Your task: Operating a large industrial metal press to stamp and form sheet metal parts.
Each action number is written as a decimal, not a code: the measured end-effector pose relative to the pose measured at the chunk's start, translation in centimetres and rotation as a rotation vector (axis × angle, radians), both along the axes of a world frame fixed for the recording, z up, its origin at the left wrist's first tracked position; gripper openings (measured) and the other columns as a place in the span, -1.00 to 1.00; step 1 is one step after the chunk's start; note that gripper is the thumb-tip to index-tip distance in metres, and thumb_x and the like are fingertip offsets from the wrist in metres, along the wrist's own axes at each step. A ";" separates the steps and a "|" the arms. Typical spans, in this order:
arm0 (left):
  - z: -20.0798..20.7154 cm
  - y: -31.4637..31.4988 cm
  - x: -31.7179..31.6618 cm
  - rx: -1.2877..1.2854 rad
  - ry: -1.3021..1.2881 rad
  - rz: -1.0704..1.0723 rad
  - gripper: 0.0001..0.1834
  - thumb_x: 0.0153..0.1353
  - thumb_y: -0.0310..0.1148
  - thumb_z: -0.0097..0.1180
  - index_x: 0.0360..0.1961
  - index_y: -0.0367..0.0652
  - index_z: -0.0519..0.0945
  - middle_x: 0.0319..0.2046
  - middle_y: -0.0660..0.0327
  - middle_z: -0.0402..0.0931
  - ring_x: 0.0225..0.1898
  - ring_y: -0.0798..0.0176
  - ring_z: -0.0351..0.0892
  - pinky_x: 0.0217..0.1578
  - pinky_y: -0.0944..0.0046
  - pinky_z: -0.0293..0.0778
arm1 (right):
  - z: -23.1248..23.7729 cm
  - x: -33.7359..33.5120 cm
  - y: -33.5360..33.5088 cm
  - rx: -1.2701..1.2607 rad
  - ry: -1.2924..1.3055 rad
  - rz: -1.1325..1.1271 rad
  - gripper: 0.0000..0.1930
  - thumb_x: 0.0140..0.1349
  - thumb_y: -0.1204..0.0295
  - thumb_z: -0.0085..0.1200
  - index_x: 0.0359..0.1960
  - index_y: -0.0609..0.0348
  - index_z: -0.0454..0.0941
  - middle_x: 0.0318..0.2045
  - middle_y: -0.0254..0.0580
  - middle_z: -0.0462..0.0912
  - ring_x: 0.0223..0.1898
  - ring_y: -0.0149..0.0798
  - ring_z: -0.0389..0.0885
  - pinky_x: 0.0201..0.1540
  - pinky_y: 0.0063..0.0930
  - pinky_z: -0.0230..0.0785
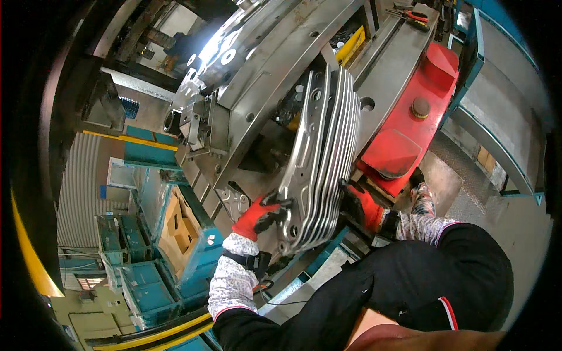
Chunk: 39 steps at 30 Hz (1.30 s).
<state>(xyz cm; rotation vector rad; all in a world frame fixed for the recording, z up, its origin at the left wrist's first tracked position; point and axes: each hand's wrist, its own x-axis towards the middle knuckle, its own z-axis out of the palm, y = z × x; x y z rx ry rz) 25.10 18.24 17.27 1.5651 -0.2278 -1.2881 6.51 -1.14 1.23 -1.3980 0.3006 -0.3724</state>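
Note:
A stack of long stamped metal plates point(319, 158) tilts steeply between my hands, its edges fanned slightly apart on the right side. Round and slotted holes show in the front plate. My left hand point(256, 216), in a red glove with black fingertips, grips the stack's lower left edge. On the opposite side, my right hand point(364, 206) wears the same kind of glove and presses its closed fingers against the plates' edges. Some of the right fingers are hidden behind the stack. Another stamped plate point(234, 202) lies just beyond my left hand.
A steel press die point(281, 64) stands ahead, with shiny formed metal point(225, 52) on it. To the right are a red machine cover point(404, 120) and a teal-framed metal table point(497, 88). Teal bins point(199, 257) stand at left, one holding cardboard point(178, 225). Red-handled pliers point(417, 19) lie far right.

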 end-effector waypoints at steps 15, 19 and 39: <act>-3.1 -9.6 2.4 -0.162 0.069 0.014 -0.56 0.14 -0.39 0.09 0.06 -0.24 0.39 -0.15 0.23 0.51 -0.21 0.39 0.51 -0.16 0.39 0.42 | -1.2 2.6 -2.6 0.783 0.582 -0.024 -0.42 0.06 -0.08 0.06 -0.04 0.11 0.45 -0.44 -0.27 0.52 -0.50 -0.37 0.42 -0.45 -0.34 0.35; -3.6 -8.7 1.6 -0.109 -0.154 -0.053 -0.59 0.17 -0.46 0.01 0.07 -0.23 0.36 -0.16 0.21 0.49 -0.21 0.34 0.47 -0.18 0.38 0.41 | -6.7 2.1 -1.3 0.458 0.679 -0.197 -0.50 0.03 -0.05 0.11 -0.19 0.13 0.52 -0.42 -0.28 0.54 -0.41 -0.38 0.45 -0.38 -0.38 0.35; -14.1 4.2 -10.1 -0.119 -0.001 0.286 -0.18 -0.14 -0.63 0.21 0.22 -0.25 0.16 0.08 0.15 0.34 0.11 0.22 0.30 0.13 0.24 0.22 | -9.5 -5.1 -3.8 0.341 0.255 0.439 -0.54 0.11 0.49 0.10 0.07 0.18 0.30 -0.21 -0.17 0.54 -0.25 -0.31 0.51 -0.20 -0.43 0.38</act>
